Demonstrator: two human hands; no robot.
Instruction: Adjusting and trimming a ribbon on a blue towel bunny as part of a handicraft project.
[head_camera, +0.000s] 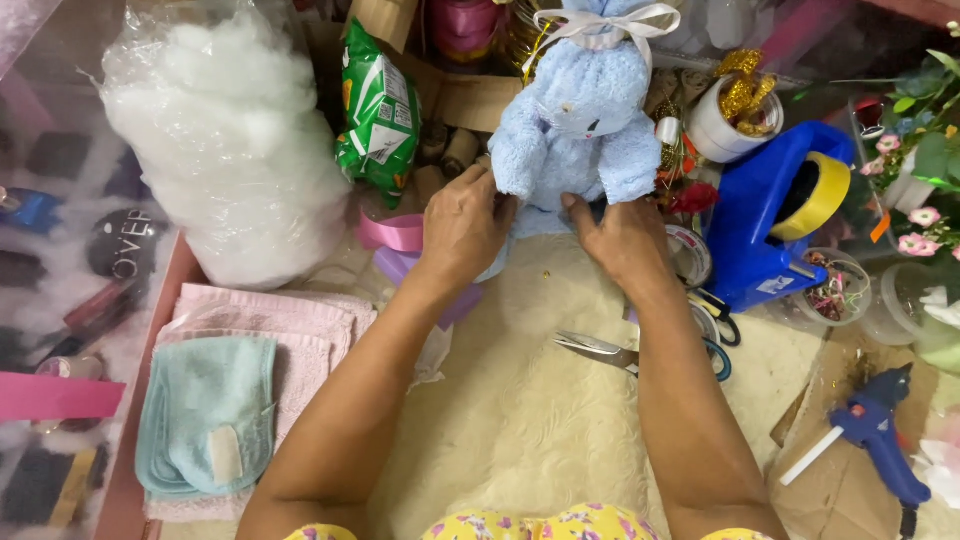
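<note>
A light blue bunny made of rolled towel (583, 118) stands upright at the far middle, with a white ribbon bow (607, 22) tied at its head. My left hand (464, 222) grips the bunny's lower left side. My right hand (622, 238) holds its lower right side. Both hands press at the base, which they partly hide. The bunny rests on a cream fluffy mat (540, 400).
A bag of white stuffing (225, 140) sits at left, above folded pink and teal towels (215, 410). Scissors (625, 355) lie right of my arm. A blue tape dispenser (765, 215), blue glue gun (880, 430), ribbon rolls (395, 232) and a green packet (378, 110) crowd the edges.
</note>
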